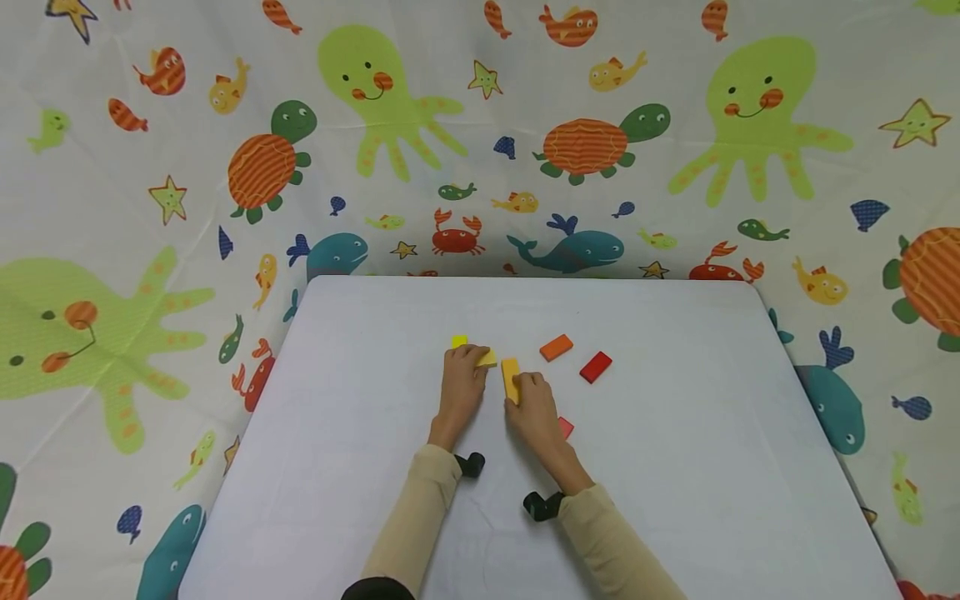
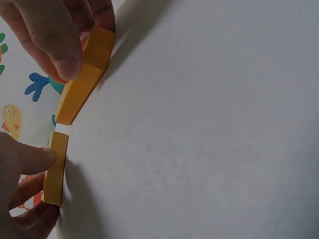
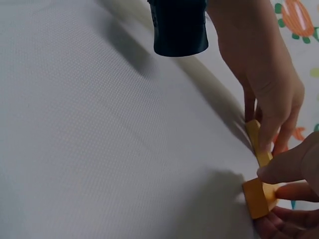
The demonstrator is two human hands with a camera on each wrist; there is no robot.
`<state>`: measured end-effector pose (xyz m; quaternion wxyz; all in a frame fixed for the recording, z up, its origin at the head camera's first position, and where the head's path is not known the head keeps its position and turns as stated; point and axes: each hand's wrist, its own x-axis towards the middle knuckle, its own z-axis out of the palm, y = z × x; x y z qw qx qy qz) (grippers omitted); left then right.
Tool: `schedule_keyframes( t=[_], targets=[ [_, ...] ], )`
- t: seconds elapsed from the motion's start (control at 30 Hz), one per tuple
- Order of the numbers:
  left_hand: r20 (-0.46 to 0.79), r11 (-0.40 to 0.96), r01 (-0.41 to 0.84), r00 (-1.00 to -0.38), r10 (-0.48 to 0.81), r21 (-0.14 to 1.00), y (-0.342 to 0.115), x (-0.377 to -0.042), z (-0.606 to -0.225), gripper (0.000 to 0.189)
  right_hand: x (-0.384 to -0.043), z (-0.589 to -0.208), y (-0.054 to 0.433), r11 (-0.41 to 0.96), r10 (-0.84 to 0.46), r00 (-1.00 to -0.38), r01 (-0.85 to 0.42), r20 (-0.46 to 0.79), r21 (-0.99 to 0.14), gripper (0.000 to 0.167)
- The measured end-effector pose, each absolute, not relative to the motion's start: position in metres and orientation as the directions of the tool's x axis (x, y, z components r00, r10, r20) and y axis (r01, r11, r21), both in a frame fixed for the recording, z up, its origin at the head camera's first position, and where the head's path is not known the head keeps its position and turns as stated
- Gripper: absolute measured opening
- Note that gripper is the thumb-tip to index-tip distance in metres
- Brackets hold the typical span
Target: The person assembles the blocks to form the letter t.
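Note:
My left hand (image 1: pixel 462 385) pinches a yellow domino (image 1: pixel 487 359), its thumb on the near face and its fingers behind. Just to the right, my right hand (image 1: pixel 535 408) grips an orange-yellow domino (image 1: pixel 511 379) by its near end. The left wrist view shows both held pieces close together with a narrow gap between them: the left one (image 2: pixel 56 169) lower down, the right one (image 2: pixel 84 79) above. Seen from the right wrist, the right-hand domino (image 3: pixel 256 199) has its end face toward the camera. Behind my left hand sits a brighter yellow domino (image 1: pixel 459 341), partly hidden.
An orange domino (image 1: pixel 557 347) and a red domino (image 1: pixel 596 367) lie to the right of my hands. A pinkish-red domino (image 1: pixel 566 427) shows partly from behind my right wrist. The white table (image 1: pixel 712 433) backs onto a cloth (image 1: pixel 487 217) printed with sea animals.

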<state>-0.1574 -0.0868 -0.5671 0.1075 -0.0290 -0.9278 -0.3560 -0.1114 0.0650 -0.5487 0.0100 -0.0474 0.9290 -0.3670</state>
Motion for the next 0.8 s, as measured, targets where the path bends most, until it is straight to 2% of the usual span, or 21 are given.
schedule_keyframes(
  t=[0.4,0.8],
  targets=[
    [0.259,0.725,0.173,-0.966,-0.007,0.666,-0.083,-0.158,-0.574,0.028,-0.105,-0.548,0.065,0.719,-0.089,-0.995,-0.029,-0.051,-0.694,0.057],
    [0.272,0.714,0.192,-0.962,0.003,0.673,-0.076,-0.158,-0.576,0.026,-0.102,-0.547,0.062,0.721,-0.081,-0.995,-0.020,-0.056,-0.692,0.059]
  ],
)
